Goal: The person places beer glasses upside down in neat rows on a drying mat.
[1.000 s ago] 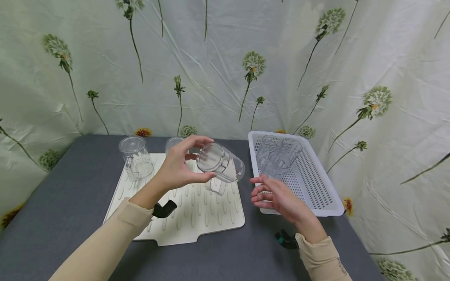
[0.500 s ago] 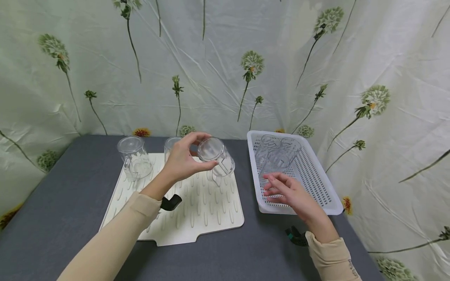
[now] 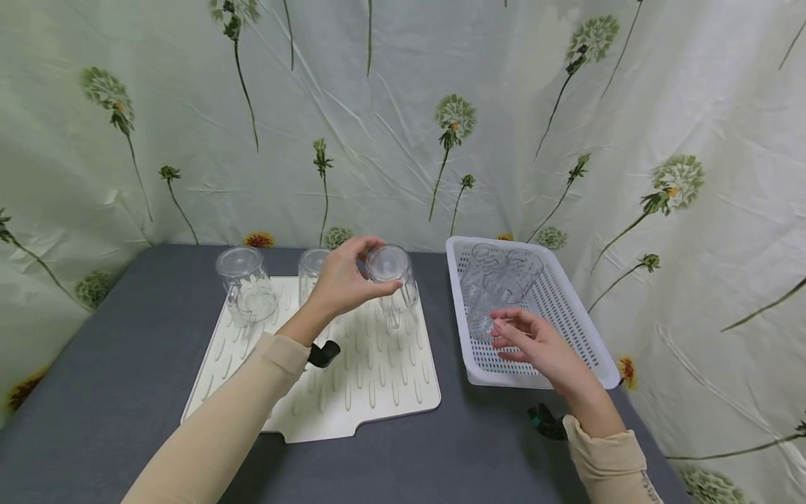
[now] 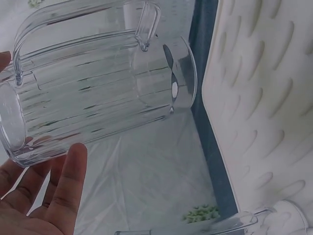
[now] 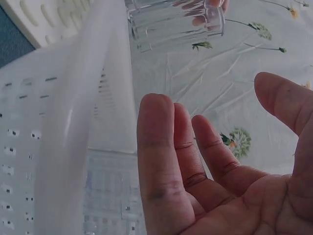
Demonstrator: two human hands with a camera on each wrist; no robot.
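Observation:
My left hand [image 3: 342,281] grips a clear glass mug [image 3: 390,263] around its base. The mug is upside down, its rim low over the far right part of a cream ridged draining board [image 3: 340,402]. Its handle shows along the side in the left wrist view, where the rim appears slightly apart from the board. My right hand [image 3: 538,344] hovers over the near left part of a white plastic basket [image 3: 599,353], fingers relaxed, holding nothing. Several clear glass mugs [image 3: 504,273] lie in the basket's far left part, overlapping each other.
Two inverted mugs stand along the board's back: a left mug [image 3: 248,283] at the corner and a middle mug [image 3: 310,262], partly behind my left hand. A dark grey table [image 3: 403,455] lies underneath. A flowered curtain [image 3: 390,140] hangs close behind.
My left hand has turned the mug from tilted to nearly upright, base up, moving it slightly toward the back and lower. My right hand has drifted right over the basket.

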